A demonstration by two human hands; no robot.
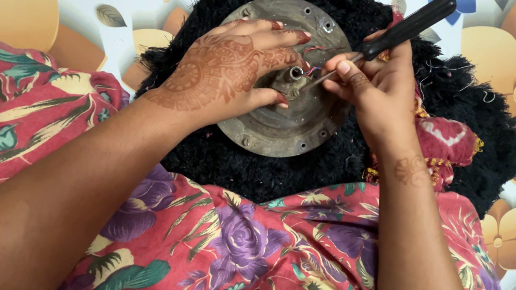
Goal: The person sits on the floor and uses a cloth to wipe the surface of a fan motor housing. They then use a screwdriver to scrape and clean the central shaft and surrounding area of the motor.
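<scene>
Right hand [377,91]: we see its grip clamped on a black-handled screwdriver [385,37], tip at the hub [291,80].
Left hand [228,75]: fingers spread, pressing the round metal disc [274,130].
Disc position: on a black shaggy mat [471,103], above our floral cloth [241,253].

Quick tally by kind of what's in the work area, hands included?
Hands: 2, left hand and right hand
Screwdriver: 1
Round metal plate: 1
Black shaggy mat: 1
Total: 5
</scene>
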